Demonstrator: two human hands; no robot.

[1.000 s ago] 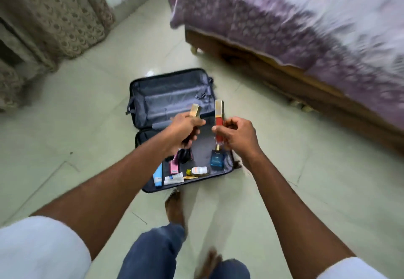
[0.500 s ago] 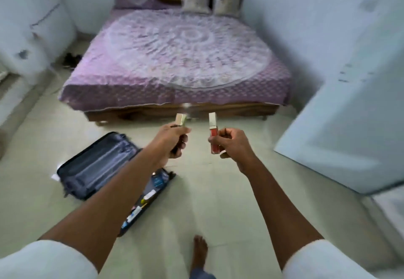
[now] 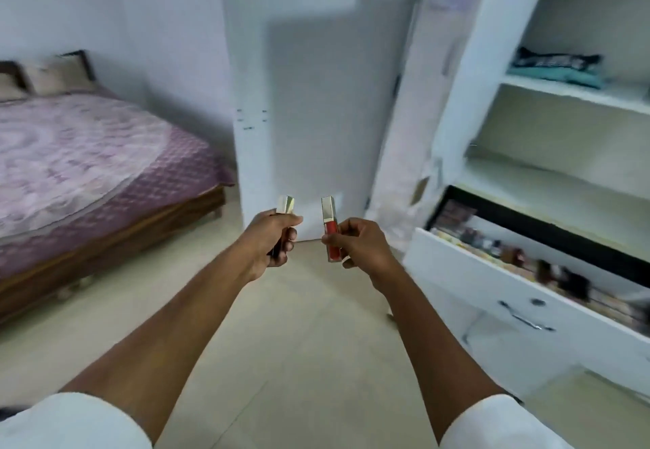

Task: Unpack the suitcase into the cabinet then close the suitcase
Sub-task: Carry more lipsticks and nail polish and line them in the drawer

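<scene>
White walls and a pale tiled floor point(image 3: 281, 325) fill our view, which is blurred in many places. At nine o'clock we see a bed point(image 3: 88, 167) with a purple patterned cover on a dark wooden frame, and two pillows at its far end. At twelve o'clock stands a white cabinet door point(image 3: 316, 96), swung open. At three o'clock we see the cabinet point(image 3: 467, 96) itself, white, with open shelves. On the upper shelf lies a pile of folded clothes point(image 3: 555, 67), dark on top and teal below. Lower, at about four o'clock, a drawer point(image 3: 492, 272) is pulled out; it holds many small things, but they are too blurred for us to tell them apart.

We hold both arms out toward the middle of the view. Our left hand point(image 3: 272, 241) is clenched around a dark tube with a gold cap point(image 3: 285, 205); only the cap and a small part of the body show above and below the fingers. Our right hand point(image 3: 355, 244) grasps a red tube with a gold cap point(image 3: 330, 234) between thumb and fingers, nearly upright. The two tubes are near each other but apart, and they are well apart from the drawer. White sleeves point(image 3: 70, 424) show at the bottom corners
</scene>
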